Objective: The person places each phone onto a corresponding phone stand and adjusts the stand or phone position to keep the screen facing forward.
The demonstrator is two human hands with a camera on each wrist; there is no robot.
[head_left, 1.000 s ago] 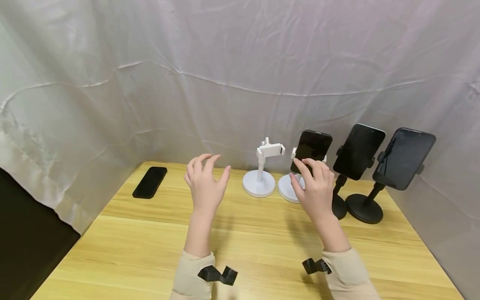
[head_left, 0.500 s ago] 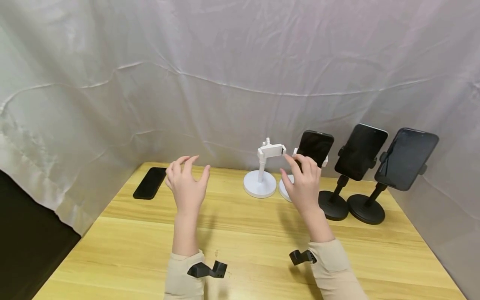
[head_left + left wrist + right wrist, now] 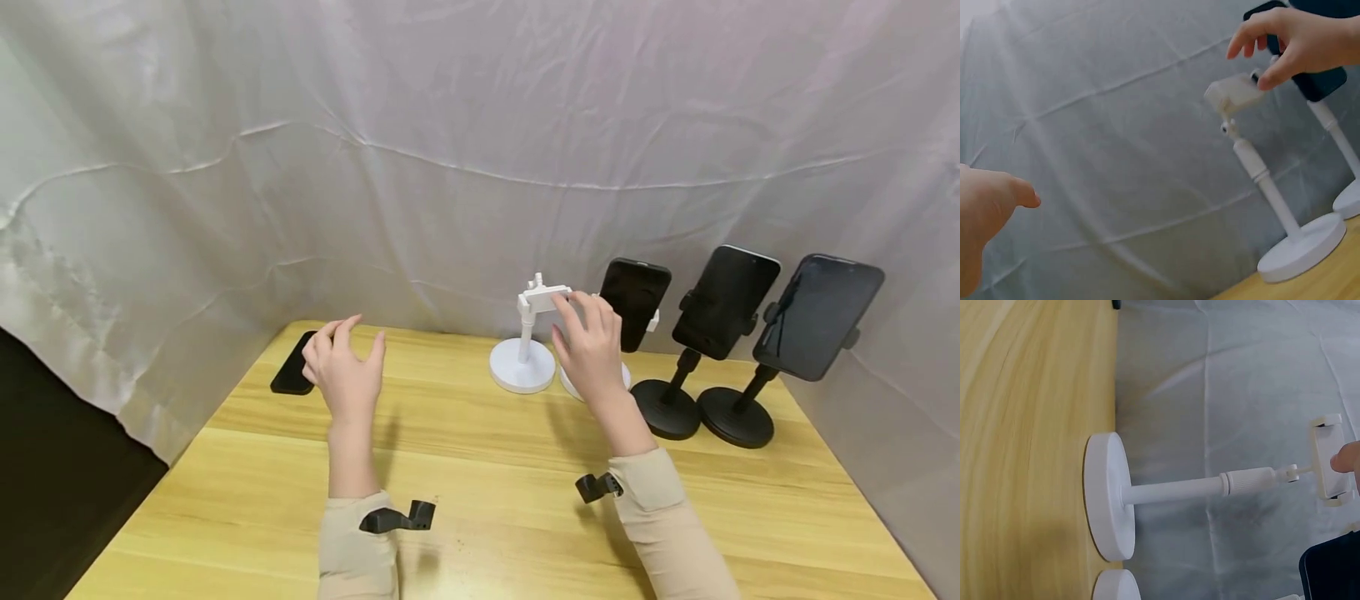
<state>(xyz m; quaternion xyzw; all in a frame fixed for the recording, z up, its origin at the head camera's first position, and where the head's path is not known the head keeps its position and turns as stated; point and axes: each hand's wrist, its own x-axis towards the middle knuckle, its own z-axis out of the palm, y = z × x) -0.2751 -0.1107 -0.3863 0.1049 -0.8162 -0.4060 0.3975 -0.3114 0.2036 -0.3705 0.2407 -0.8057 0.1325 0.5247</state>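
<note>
In the head view my left hand (image 3: 343,375) is raised over the table with fingers loosely bent and nothing in it. Partly hidden behind it, a black smartphone (image 3: 289,372) lies flat on the far left. My right hand (image 3: 592,350), also holding nothing, is before a white phone stand (image 3: 522,365) whose clamp bears no phone. One finger overlaps that clamp (image 3: 1327,447) in the right wrist view; whether it touches, I cannot tell. Behind the right hand, a second white stand (image 3: 1329,122) carries a dark phone (image 3: 636,292).
On the right, two black stands (image 3: 663,408) (image 3: 735,417) hold dark phones (image 3: 727,300) (image 3: 819,312) tilted upright. A grey curtain (image 3: 420,200) hangs behind and beside the wooden table (image 3: 480,467). Black camera mounts (image 3: 397,518) sit on both sleeves.
Both hands have moved left: the left one toward the smartphone on the table, the right one from the second white stand toward the first white stand's clamp. The stands have stayed put.
</note>
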